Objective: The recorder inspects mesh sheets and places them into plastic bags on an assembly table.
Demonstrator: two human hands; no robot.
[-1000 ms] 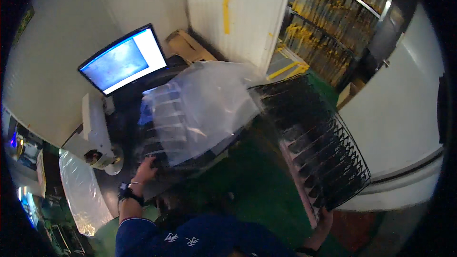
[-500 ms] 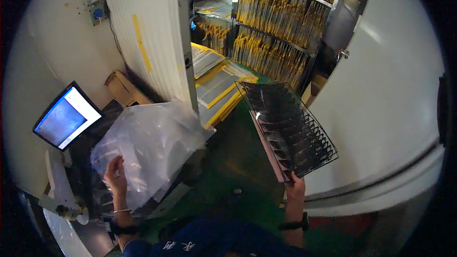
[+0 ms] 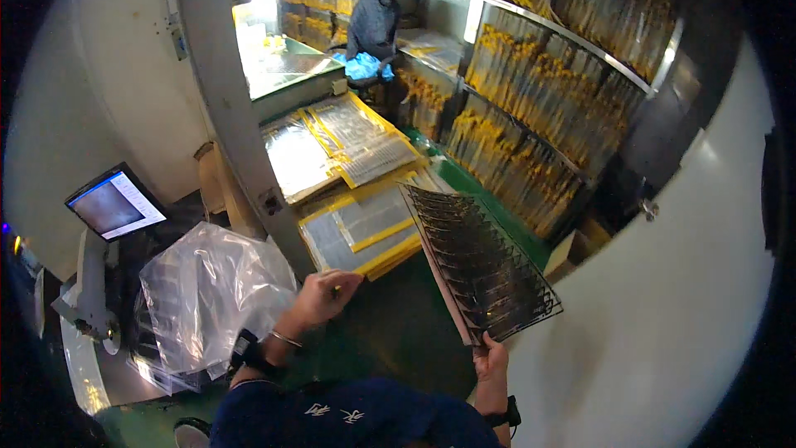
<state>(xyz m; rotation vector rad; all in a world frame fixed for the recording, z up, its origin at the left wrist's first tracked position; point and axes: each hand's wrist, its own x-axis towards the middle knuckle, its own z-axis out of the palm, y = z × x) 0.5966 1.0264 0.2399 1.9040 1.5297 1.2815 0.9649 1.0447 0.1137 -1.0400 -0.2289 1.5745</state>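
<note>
My right hand (image 3: 491, 358) grips near corner of dark slotted tray (image 3: 477, 261), long axis running away up-left; my left hand (image 3: 322, 294) loosely curled, empty, apart to left.

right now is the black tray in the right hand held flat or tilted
Tilted. The black slotted tray slopes up and away from the right hand, which grips only its near bottom corner; nothing else supports it.
</note>
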